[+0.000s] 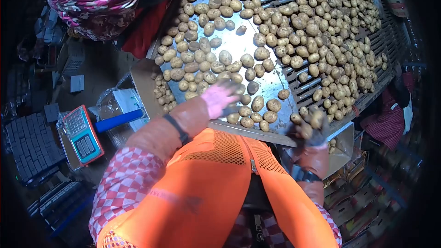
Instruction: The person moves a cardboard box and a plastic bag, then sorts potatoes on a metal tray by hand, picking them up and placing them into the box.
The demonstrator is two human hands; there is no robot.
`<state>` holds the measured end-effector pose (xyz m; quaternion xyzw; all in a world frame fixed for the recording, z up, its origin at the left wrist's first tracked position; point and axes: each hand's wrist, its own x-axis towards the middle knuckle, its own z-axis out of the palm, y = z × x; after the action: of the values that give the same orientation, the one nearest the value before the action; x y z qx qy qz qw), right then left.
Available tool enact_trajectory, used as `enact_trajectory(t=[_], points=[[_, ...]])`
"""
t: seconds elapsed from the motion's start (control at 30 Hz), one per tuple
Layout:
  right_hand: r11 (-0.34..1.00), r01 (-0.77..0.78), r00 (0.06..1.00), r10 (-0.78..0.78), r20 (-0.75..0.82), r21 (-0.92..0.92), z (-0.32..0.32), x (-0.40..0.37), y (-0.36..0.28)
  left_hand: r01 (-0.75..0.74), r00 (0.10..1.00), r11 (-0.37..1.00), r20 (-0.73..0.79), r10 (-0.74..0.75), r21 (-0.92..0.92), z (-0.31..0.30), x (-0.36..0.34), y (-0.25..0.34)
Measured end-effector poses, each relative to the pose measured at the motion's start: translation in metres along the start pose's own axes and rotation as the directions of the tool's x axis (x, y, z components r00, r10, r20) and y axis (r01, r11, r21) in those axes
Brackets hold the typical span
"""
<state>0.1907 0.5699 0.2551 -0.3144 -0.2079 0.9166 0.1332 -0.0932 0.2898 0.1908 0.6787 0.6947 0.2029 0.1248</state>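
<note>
Many small potatoes (225, 57) lie spread over a shiny metal sheet (239, 41) in front of me. My left hand (223, 96), in a pink and dark glove, reaches flat over the potatoes near the sheet's front edge. Its fingers are stretched out and somewhat blurred. At the front right corner, my right hand (314, 133) in a dark glove is closed around a few potatoes (316, 118). Blur hides part of its fingers. Below and beside that hand stands a cardboard box (342, 151) with some potatoes in it.
A slatted metal rack (298, 85) heaped with potatoes slopes off to the right. At left are another cardboard box (142, 80) by the sheet, a digital scale (82, 135) and a blue-handled tool (119, 121). Another person in a patterned head covering (96, 2) is at upper left.
</note>
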Motion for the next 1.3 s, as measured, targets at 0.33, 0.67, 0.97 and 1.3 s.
enact_trajectory(t=[0.33,0.67,0.97,1.3], points=[[0.873,0.038,0.673,-0.383,-0.633,-0.487,-0.019,-0.095,-0.053,0.657,0.711,0.711,-0.521,-0.473,0.251,-0.050,-0.057,-0.058],[-0.159,-0.074,0.976,0.189,-0.104,-0.985,0.116,0.076,0.129,0.697,0.716,0.700,-0.100,-0.691,0.152,-0.035,-0.001,-0.073],[0.302,0.180,0.964,-0.244,0.107,-0.936,0.097,0.137,0.100,0.632,0.741,0.763,-0.395,-0.543,0.137,-0.027,-0.051,-0.009],[-0.685,0.151,0.864,-0.259,0.432,-0.713,0.134,0.159,0.154,0.750,0.627,0.661,-0.331,-0.706,0.011,-0.021,-0.111,-0.013]])
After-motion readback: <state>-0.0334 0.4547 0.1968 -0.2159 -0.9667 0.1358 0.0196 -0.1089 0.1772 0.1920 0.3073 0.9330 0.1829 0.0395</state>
